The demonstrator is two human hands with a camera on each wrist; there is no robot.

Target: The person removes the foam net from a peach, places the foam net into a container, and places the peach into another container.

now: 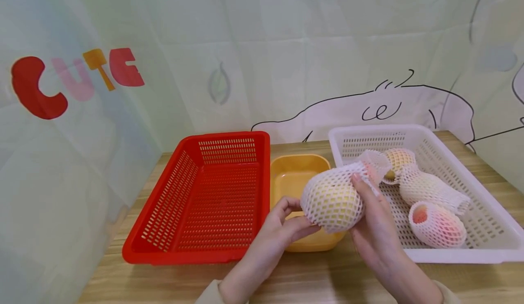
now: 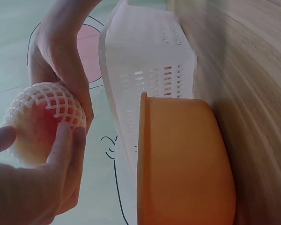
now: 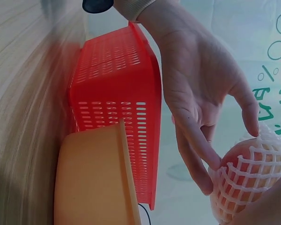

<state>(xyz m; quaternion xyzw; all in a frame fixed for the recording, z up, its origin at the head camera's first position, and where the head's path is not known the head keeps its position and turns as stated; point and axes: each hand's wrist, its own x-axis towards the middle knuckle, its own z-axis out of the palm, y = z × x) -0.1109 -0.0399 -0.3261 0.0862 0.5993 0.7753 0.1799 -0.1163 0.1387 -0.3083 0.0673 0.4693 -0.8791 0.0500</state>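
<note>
Over the yellow basin (image 1: pixel 300 160), both hands hold a yellow-and-red fruit (image 1: pixel 333 199) in a white foam net. My right hand (image 1: pixel 378 226) grips its right side, the thumb lying over the net. My left hand (image 1: pixel 270 235) pinches the other end with thumb and fingers, at the net's open rim. Bare fruit (image 2: pixel 37 136) shows through that opening in the left wrist view. In the right wrist view, the left thumb and fingertips touch the netted fruit (image 3: pixel 246 171) on either side of the opening. The fruit's exact kind is unclear.
A red slotted basket (image 1: pixel 196 254) stands left of the basin. On the right, a white slotted basket (image 1: pixel 462 255) contains several netted fruits, including a pinkish one (image 1: pixel 438 226) at the front. Behind the wooden table (image 1: pixel 163 286) hangs a printed cloth (image 1: pixel 245 67).
</note>
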